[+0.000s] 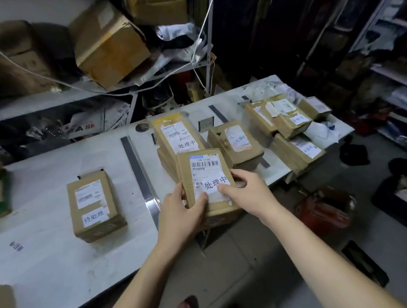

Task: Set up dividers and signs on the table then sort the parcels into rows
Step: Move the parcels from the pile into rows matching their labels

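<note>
Both hands hold one brown parcel [205, 175] with a barcode label and a white "处理中" sticker, at the table's front edge. My left hand [181, 208] grips its near left corner, thumb on the sticker. My right hand [245, 189] grips its right side, thumb on top. Behind it lies a second "处理中" parcel [176, 133]. A "待处理" parcel [93, 204] lies alone to the left. A grey divider strip [138, 172] separates the two rows. Further right are another parcel [236, 141] and a cluster of parcels [289, 124].
The white table [49, 253] runs from near left to far right. A small sign stand [205, 124] and another divider [218, 113] sit near the back. Cluttered shelves with cardboard boxes [110, 45] stand behind. A red crate [325, 212] sits on the floor at right.
</note>
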Available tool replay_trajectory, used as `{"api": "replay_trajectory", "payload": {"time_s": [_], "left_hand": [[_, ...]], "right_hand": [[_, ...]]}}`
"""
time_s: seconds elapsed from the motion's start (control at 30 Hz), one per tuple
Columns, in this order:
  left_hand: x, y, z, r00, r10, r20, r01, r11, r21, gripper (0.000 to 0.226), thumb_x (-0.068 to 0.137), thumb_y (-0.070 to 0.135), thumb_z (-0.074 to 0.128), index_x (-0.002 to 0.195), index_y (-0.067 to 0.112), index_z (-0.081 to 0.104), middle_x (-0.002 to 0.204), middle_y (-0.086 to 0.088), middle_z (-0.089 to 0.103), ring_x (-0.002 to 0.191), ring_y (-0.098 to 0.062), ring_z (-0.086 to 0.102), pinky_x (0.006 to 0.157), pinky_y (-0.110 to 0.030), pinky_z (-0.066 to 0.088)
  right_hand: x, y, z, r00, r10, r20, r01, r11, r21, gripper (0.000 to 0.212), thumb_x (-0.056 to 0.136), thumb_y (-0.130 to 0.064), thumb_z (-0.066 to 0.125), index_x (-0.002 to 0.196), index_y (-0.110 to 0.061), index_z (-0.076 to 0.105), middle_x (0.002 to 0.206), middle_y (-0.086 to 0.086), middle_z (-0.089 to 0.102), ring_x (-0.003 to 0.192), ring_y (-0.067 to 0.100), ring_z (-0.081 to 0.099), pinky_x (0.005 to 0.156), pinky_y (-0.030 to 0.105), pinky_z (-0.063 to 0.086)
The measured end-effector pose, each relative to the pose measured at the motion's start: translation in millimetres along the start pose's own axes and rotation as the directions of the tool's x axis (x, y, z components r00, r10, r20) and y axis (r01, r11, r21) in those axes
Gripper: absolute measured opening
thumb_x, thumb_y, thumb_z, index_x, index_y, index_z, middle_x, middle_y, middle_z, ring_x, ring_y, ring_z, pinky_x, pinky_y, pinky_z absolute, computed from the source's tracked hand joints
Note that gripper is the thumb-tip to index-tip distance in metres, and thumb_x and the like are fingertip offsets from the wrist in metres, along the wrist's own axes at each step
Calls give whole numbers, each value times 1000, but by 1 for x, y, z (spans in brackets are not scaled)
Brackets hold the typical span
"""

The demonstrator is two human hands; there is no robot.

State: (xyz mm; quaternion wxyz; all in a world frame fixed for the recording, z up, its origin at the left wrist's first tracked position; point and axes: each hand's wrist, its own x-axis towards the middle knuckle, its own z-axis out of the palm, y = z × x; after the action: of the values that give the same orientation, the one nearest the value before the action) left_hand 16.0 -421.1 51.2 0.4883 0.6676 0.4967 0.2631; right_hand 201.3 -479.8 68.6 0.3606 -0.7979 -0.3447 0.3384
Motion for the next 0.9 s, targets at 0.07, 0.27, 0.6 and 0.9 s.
{"api": "replay_trajectory", "payload": {"time_s": [0.07,0.27,0.6,0.9], "left_hand": [[1,-8,12,999,-34,-15,34,999,32,37,77,66,62,113,59,59,103,21,71,92,-8,71,79,-43,62],[-11,-28,54,975,-205,-90,206,978,10,24,83,53,68,104,59,60,98,31,69,95,-1,70,83,-41,62],[4,-71,97,915,-380,-135,377,925,-51,44,91,34,69,132,30,56,127,10,67,112,-9,65,101,-42,55],[16,-89,100,910,-388,-146,386,921,-43,54,95,42,63,145,29,48,138,14,63,123,-5,60,105,-29,50]], "right_hand": [[10,15,-1,999,-7,39,8,1000,-12,73,64,-65,72,131,-36,64,120,-23,70,114,3,63,98,40,55],[36,56,2,980,-4,200,20,997,-77,75,61,-67,67,130,-37,65,115,-22,71,108,4,65,94,41,56],[72,97,32,940,46,337,15,984,-175,65,88,-43,72,147,-30,49,134,-11,65,117,16,61,97,40,53],[90,97,51,960,10,279,75,954,-291,70,86,-51,71,148,-30,48,138,-7,63,122,20,59,96,40,53]]}}
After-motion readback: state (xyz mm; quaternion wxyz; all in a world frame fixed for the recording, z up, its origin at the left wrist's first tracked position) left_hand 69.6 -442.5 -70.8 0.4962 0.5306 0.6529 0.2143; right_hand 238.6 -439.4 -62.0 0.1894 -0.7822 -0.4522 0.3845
